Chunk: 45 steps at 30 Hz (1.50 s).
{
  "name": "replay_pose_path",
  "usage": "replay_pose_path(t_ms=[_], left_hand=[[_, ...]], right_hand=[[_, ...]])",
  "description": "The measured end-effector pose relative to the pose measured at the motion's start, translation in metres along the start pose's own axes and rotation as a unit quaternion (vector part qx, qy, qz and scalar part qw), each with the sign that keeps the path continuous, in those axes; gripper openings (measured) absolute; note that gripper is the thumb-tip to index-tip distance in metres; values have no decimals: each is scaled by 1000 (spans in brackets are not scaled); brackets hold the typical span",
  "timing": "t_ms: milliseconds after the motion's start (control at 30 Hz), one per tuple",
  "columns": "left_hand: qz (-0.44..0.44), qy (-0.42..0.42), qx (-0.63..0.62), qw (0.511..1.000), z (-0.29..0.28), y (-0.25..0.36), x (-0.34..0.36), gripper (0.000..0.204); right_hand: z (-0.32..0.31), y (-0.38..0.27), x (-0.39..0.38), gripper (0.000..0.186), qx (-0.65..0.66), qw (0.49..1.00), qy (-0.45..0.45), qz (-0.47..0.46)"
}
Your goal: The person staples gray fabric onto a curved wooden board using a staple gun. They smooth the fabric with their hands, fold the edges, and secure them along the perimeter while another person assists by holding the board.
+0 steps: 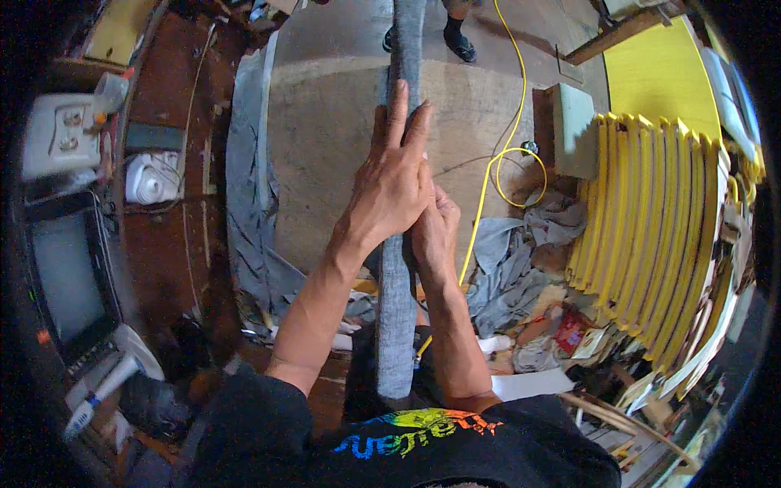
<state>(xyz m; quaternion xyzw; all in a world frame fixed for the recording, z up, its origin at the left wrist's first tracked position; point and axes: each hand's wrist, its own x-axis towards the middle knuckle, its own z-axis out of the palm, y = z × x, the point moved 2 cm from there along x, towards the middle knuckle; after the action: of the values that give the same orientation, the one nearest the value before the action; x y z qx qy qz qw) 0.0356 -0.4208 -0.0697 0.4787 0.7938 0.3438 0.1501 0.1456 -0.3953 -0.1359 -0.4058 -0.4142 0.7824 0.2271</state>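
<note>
A long, narrow strip covered in grey fabric (396, 325) runs from my lap up past the top of the view. My left hand (389, 191) lies over its middle, its fingers stretched forward along the top and sides and gripping it. Close against that, my right hand (439, 224) holds the strip's right side with bent fingers. My left hand partly covers the right fingertips. Whether either hand pinches a loose edge of the fabric is hidden.
Beyond the strip lies a wooden board (325, 146), with grey cloth (252, 163) along its left. A yellow cord (486, 195) crosses the right side. Yellow-edged slats (643, 236) are stacked at right. Another person's foot (460, 41) shows at the top. An old television (73, 276) stands left.
</note>
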Motion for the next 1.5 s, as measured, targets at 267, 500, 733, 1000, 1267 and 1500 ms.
replay_pose_path(t_ms=[267,500,733,1000,1267,1500], left_hand=[[-40,86,-105,990,31,-6,-51,73],[-114,65,-82,988,28,16,-67,74],[-133,75,-344,927,39,-9,-58,67],[-215,28,-479,851,31,-147,50,68],[29,-18,-113,993,6,-46,31,66],[-78,18,-371,925,1,-33,36,67]], right_hand=[[-14,4,2,40,-4,999,-12,-45],[0,-31,25,40,-35,999,-5,27],[-6,-11,53,46,-40,998,-12,-54],[27,-8,42,52,-11,998,-49,-38],[12,-9,47,55,-65,995,6,-75],[20,-14,42,54,-103,987,22,-119]])
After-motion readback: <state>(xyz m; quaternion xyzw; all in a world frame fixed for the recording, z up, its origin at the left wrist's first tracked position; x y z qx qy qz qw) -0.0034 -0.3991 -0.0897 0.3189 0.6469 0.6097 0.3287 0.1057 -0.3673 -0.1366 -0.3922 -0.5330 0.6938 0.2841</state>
